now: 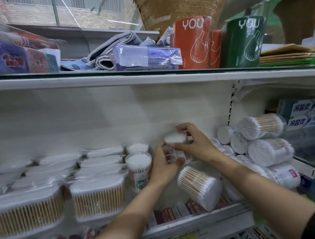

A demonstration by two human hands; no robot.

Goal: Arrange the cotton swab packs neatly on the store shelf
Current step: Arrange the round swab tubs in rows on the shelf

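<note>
Both hands, left (162, 167) and right (192, 143), hold one round pack (175, 139), fingers curled around it. Next, stand it by the tubs (138, 162).

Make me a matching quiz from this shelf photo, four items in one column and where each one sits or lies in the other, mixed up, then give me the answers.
Items
1. orange roll
2. green roll
3. tipped cotton swab tub
4. cotton swab pack in both hands

Places
A. lying on its side at the front of the lower shelf
B. top shelf, right of the other roll
C. held up near the shelf's back wall
D. top shelf, beside a clear-wrapped blue pack

Pairs: 1-D, 2-B, 3-A, 4-C
</note>
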